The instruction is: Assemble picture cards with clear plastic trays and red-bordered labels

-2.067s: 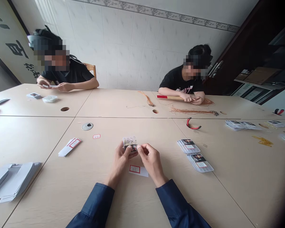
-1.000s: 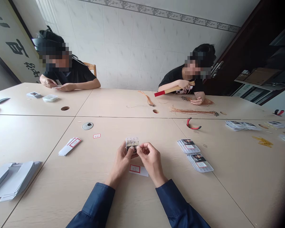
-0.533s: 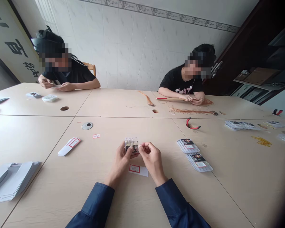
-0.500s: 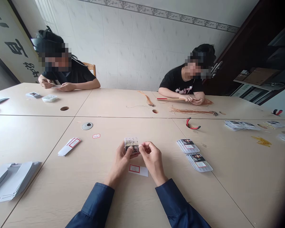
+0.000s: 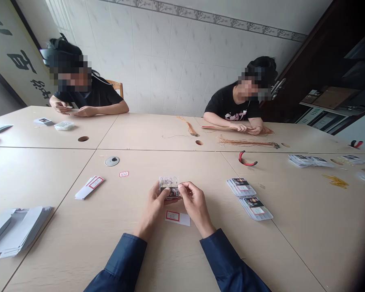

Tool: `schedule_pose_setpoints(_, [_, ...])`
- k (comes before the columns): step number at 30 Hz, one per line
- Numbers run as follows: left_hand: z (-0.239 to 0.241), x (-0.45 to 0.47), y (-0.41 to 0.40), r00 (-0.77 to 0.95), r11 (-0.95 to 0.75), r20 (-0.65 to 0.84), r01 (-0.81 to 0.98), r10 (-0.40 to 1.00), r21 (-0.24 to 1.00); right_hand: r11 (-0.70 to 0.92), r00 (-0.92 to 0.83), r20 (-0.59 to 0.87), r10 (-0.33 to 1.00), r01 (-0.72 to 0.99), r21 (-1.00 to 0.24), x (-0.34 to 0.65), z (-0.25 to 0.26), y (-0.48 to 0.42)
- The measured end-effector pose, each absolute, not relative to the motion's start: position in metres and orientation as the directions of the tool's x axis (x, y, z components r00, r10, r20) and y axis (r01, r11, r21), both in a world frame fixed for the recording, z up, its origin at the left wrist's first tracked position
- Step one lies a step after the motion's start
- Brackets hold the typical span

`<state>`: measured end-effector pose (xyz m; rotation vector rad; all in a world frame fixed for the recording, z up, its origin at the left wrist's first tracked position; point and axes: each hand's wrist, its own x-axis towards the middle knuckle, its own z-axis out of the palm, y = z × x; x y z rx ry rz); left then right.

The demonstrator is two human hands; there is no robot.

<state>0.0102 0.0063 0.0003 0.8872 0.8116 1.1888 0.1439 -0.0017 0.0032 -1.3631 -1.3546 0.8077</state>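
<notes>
A small clear plastic case with a black printed label is held in front of me over the table. Thin hook-like metal pieces show through its upper part. My left hand is closed around its left side, thumb across the black label. At the right edge of the case, my right hand pinches with thumb and forefinger; its other fingers are curled. Just below the hands lies a white paper strip with a red-framed sticker.
Two stacks of labelled cases sit to the right, near red-handled pliers. Left are paper strips, a small red-edged sticker and a white paper pile. Across the table, two people handle things beside orange cord bundles.
Very little differs. The case is tilted slightly, so more of its clear part shows, and my right fingertips have shifted a little at its edge.
</notes>
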Motion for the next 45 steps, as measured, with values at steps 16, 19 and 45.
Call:
schedule_pose_setpoints(16, [0.014, 0.01, 0.003, 0.163, 0.187, -0.126, -0.447, 0.979, 0.875, 0.056, 0.125, 0.059, 0.99, 0.024, -0.998, 0.145, -0.002, 0.002])
schedule_pose_setpoints(19, [0.014, 0.01, 0.003, 0.168, 0.197, -0.139, -0.406, 0.976, 0.893, 0.027, 0.168, 0.023, 0.986, -0.022, -0.999, 0.146, 0.0, 0.003])
schedule_pose_setpoints(45, [0.002, 0.005, 0.007, 0.18, 0.145, -0.059, -0.518, 0.982, 0.843, -0.026, 0.132, -0.046, 0.99, -0.149, -0.989, 0.143, 0.005, 0.002])
